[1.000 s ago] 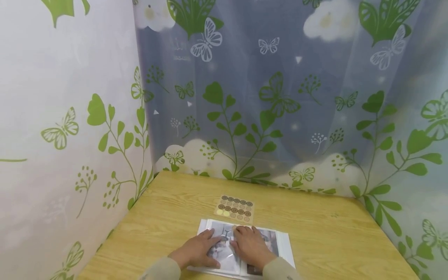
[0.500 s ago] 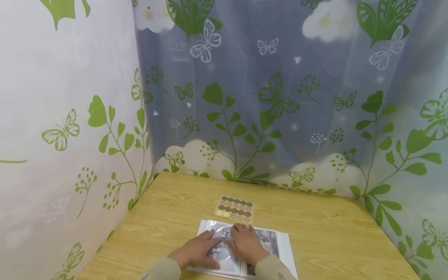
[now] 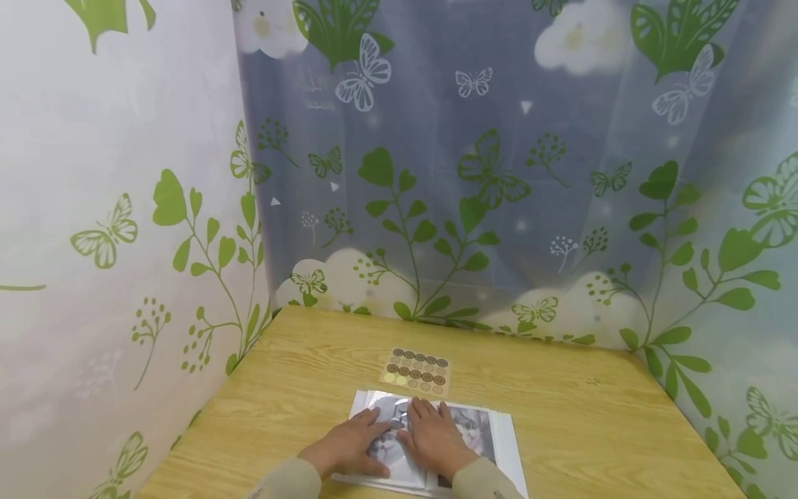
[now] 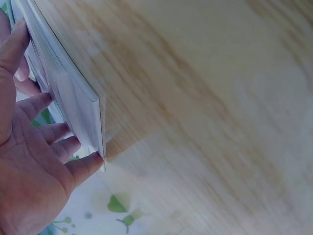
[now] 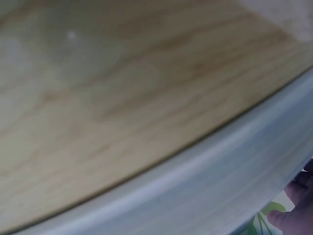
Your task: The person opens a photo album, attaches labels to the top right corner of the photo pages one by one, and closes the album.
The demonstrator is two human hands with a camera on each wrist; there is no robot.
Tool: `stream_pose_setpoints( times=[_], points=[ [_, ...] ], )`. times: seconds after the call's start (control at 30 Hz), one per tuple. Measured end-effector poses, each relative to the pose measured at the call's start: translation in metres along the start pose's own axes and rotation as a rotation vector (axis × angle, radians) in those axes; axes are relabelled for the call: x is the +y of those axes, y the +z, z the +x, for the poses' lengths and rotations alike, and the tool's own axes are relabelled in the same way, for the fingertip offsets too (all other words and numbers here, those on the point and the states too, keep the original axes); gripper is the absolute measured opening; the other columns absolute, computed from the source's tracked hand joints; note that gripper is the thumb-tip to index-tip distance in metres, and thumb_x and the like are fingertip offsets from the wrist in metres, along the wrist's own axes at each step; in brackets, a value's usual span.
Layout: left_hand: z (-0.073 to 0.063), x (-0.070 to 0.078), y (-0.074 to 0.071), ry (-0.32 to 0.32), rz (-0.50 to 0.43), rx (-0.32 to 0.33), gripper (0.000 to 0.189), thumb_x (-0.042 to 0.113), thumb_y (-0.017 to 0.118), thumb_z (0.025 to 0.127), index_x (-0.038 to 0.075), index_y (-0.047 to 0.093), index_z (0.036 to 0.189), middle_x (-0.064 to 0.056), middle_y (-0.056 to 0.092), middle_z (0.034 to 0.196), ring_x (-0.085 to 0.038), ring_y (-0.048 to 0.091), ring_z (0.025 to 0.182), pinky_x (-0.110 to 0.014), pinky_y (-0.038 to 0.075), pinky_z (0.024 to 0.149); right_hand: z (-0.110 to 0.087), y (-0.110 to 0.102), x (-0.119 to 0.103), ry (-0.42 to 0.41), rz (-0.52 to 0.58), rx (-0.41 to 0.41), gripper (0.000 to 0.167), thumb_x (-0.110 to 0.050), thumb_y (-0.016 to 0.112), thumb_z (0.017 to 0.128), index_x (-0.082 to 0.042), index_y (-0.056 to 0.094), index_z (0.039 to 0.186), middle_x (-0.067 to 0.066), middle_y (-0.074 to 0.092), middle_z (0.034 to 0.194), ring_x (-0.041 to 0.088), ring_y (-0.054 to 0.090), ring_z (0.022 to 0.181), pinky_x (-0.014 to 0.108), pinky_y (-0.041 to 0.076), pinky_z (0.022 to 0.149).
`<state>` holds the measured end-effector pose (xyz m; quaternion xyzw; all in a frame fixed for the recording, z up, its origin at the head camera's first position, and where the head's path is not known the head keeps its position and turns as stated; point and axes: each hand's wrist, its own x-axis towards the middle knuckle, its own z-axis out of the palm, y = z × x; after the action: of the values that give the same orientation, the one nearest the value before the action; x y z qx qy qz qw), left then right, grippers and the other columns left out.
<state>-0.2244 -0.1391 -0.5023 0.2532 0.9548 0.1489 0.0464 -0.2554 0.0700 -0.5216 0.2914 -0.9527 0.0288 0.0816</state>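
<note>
An open photo album (image 3: 508,443) with clear sleeves lies on the table in the head view. Its left page holds a grey picture (image 3: 383,454), and a cat photo (image 3: 476,433) shows on the right page. My left hand (image 3: 349,447) rests on the left page with spread fingers. In the left wrist view, fingertips of that left hand (image 4: 36,166) touch the album's pages (image 4: 73,103). Flat over the middle of the album lies my right hand (image 3: 434,436), its fingers pointing away from me. The right wrist view catches part of this right hand (image 5: 298,210) beyond the album's edge (image 5: 195,176).
Just beyond the album lies a sheet of round stickers (image 3: 416,371), with dark, tan and yellow circles. The wooden table (image 3: 573,409) meets a printed curtain (image 3: 436,229) with leaves and butterflies at the back and both sides.
My right hand has slid slightly left over the album and its fingers have straightened, so more of the right-hand photo shows. The left hand stays in place.
</note>
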Motion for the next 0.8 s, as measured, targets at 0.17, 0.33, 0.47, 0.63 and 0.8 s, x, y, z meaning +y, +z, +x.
stream_pose_setpoints(
  times=[0.17,0.33,0.47,0.63,0.8],
  points=[
    [0.0,-0.001,0.001,-0.001,-0.001,0.003,0.084,0.056,0.077,0.076,0.018,0.049,0.146,-0.021,0.037,0.153,-0.041,0.037,0.139,-0.057,0.036,0.109,-0.002,-0.002,-0.005,0.014,0.02,-0.014,0.062,-0.044,0.045,0.103,0.003,0.047,0.143,0.02,0.044,0.149,0.036,0.042,0.137,0.062,0.029,0.111],
    [0.0,-0.001,0.001,0.006,-0.006,0.006,0.085,0.055,0.077,0.076,0.016,0.05,0.146,-0.022,0.037,0.153,-0.042,0.037,0.139,-0.058,0.036,0.109,-0.005,-0.002,-0.008,-0.002,0.04,-0.009,0.06,-0.043,0.044,0.103,0.001,0.046,0.144,0.018,0.043,0.151,0.034,0.039,0.139,0.061,0.028,0.112],
    [-0.001,-0.001,0.0,0.007,-0.001,0.005,0.084,0.056,0.077,0.076,0.016,0.05,0.146,-0.022,0.037,0.153,-0.042,0.037,0.139,-0.057,0.036,0.109,-0.008,-0.003,-0.01,-0.006,0.043,-0.015,0.058,-0.044,0.042,0.104,-0.002,0.047,0.145,0.017,0.042,0.151,0.033,0.038,0.14,0.06,0.026,0.113],
    [0.0,0.0,0.0,0.007,-0.008,-0.001,0.084,0.055,0.078,0.076,0.017,0.05,0.146,-0.022,0.037,0.153,-0.042,0.037,0.139,-0.058,0.036,0.109,-0.013,-0.005,-0.01,-0.009,0.014,-0.04,0.058,-0.045,0.042,0.104,-0.004,0.049,0.144,0.016,0.043,0.151,0.032,0.039,0.14,0.059,0.025,0.114],
    [0.001,0.0,0.0,-0.001,-0.012,0.001,0.084,0.056,0.077,0.076,0.019,0.049,0.147,-0.021,0.037,0.153,-0.042,0.037,0.139,-0.059,0.036,0.108,-0.017,-0.007,-0.007,-0.029,-0.017,-0.041,0.058,-0.045,0.043,0.103,-0.005,0.048,0.145,0.015,0.043,0.152,0.031,0.039,0.139,0.059,0.024,0.115]
  ],
)
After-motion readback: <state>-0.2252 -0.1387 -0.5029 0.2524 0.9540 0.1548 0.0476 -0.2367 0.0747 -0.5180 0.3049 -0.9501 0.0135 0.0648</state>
